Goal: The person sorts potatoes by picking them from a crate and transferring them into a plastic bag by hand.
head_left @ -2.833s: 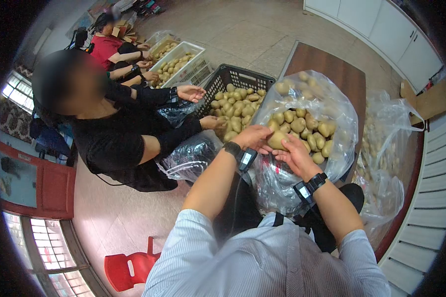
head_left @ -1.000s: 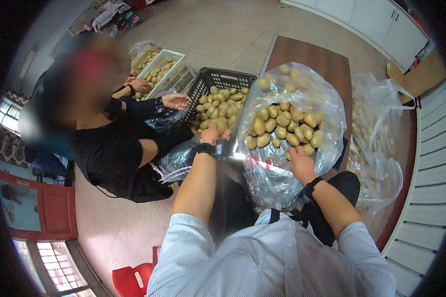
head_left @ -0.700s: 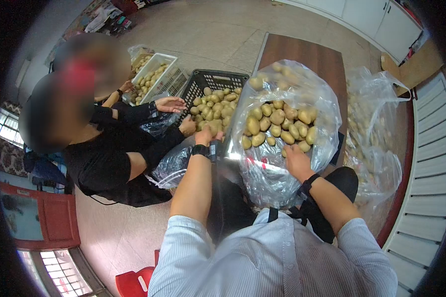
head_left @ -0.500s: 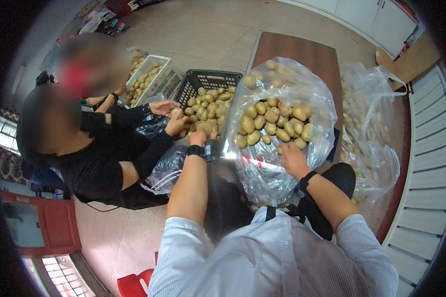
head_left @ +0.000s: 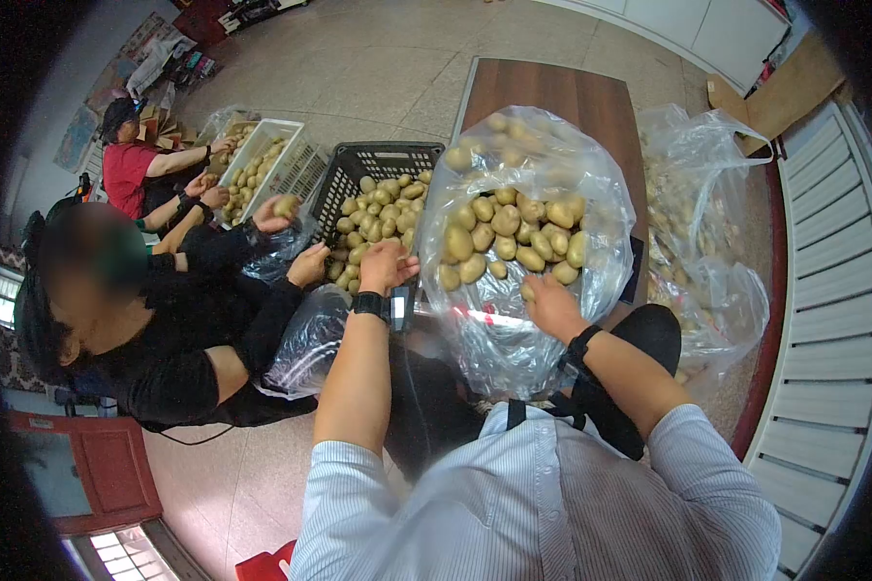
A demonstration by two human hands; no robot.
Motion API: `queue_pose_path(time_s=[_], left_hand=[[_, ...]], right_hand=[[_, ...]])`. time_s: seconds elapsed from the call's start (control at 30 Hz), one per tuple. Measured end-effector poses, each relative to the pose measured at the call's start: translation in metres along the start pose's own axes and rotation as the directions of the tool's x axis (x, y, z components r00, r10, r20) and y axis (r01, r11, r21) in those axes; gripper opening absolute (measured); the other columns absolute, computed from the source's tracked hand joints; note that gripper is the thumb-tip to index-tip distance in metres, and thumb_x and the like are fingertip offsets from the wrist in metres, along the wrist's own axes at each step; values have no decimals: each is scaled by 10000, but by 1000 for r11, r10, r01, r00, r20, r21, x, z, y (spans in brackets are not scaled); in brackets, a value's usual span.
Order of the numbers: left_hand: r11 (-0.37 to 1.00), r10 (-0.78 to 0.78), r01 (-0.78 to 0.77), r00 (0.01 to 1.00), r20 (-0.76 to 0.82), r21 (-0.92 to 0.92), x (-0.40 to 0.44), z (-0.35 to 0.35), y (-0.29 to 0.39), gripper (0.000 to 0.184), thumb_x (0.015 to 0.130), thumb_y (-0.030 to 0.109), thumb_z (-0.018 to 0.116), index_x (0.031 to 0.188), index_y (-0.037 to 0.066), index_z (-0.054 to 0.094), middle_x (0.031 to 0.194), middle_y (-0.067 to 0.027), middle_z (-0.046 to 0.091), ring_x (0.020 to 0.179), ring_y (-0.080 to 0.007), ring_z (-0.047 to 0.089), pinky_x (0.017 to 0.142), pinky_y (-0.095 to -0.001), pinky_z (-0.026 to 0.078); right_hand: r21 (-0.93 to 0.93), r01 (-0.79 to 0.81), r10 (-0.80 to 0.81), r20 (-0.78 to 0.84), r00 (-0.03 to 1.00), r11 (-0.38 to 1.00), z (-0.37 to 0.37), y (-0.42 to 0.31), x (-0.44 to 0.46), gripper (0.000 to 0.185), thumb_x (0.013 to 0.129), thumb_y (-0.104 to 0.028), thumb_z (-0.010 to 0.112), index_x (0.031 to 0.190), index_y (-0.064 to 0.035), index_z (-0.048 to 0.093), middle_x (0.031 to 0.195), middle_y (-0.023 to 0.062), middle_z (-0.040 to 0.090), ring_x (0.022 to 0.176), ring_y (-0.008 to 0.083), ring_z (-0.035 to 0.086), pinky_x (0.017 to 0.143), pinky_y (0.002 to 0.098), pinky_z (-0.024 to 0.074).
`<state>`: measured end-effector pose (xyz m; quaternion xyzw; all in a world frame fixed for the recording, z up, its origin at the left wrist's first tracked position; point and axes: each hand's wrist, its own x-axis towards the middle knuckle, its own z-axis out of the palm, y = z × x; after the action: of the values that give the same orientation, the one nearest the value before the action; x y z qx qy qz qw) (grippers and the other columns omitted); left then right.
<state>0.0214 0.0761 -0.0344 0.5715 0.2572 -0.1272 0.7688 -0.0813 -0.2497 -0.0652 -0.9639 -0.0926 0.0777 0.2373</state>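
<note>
A clear plastic bag [head_left: 591,261] holds many brown potatoes [head_left: 505,220] and lies on the brown table. My right hand [head_left: 554,308] is at the bag's near opening, its fingers closed on a small potato [head_left: 527,291]. Over the near right corner of a black crate [head_left: 325,184] full of potatoes is my left hand [head_left: 388,268], its fingers apart and nothing visible in them. A co-worker in black, left of the crate, has a potato [head_left: 286,205] in one hand; the other hand [head_left: 308,264] is at the crate's side.
Another person in red [head_left: 126,179] sits farther back, near a white crate [head_left: 300,167] of potatoes. More filled plastic bags [head_left: 693,194] stand right of the table [head_left: 552,87]. A dark plastic bag [head_left: 305,339] lies before the black crate, and part of a red chair [head_left: 262,565] shows at bottom left.
The larger potato between my hands earlier is gone from them. My hands moved apart, left to the crate, right to the bag. My left hand has since lifted slightly off the crate's potatoes.
</note>
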Motion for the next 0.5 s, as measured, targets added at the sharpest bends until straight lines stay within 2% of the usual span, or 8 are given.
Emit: queue_pose_path(time_s=[0.13,0.17,0.27,0.33,0.37,0.43,0.47,0.5], left_hand=[[996,-92,92,993,67,6,-5,11,1,232,908,139,523,1086,2,465,972,-129,570,696,-267,631,609,-396,583],[994,-93,86,990,109,67,-6,14,1,249,912,152,521,1103,4,461,985,-137,576,697,-267,636,606,-392,582],[981,-130,101,976,175,166,-6,21,-1,271,913,185,547,1118,27,467,997,-140,587,703,-277,630,615,-412,570],[968,-156,106,964,216,229,-9,24,-4,294,914,217,570,1132,46,473,1000,-137,594,700,-271,623,616,-412,558],[963,-149,88,961,232,253,-12,28,-6,310,919,230,567,1148,43,470,1005,-139,594,694,-255,626,606,-389,558],[941,-176,83,948,264,329,-20,36,-4,350,915,256,579,1169,45,462,1016,-132,591,699,-255,632,607,-393,560],[941,-172,81,951,257,330,-24,40,-1,350,915,256,579,1169,45,462,1016,-132,591,699,-255,632,607,-393,560],[927,-227,110,925,305,359,-26,43,1,379,911,274,588,1187,49,457,1030,-126,585,722,-261,641,609,-390,560]], right_hand=[[154,-7,20,-83,996,988,5,0,7,370,832,-194,552,1169,-49,512,1036,237,570,920,425,578,796,493,479],[154,-7,20,-82,996,988,6,1,9,370,832,-194,552,1169,-49,512,1036,237,570,920,425,578,796,493,479],[369,-18,55,-88,995,929,13,2,20,412,859,-242,560,1206,-26,512,1066,256,597,958,398,588,835,463,469],[608,-108,117,26,993,787,19,-1,30,426,882,-276,544,1205,1,524,1037,196,637,926,307,613,827,398,470],[614,-100,105,28,994,783,19,-6,34,426,882,-276,544,1205,1,524,1037,196,637,926,307,613,827,398,470],[774,-276,120,254,960,569,-6,-29,31,405,898,-265,506,1198,6,537,964,104,640,821,197,591,741,336,475],[795,-276,102,263,959,540,-12,-39,31,368,901,-248,482,1172,-9,558,891,33,612,702,116,530,615,272,450],[797,-274,97,264,960,539,-19,-48,30,368,901,-248,482,1172,-9,558,891,33,612,702,116,530,615,272,450]])
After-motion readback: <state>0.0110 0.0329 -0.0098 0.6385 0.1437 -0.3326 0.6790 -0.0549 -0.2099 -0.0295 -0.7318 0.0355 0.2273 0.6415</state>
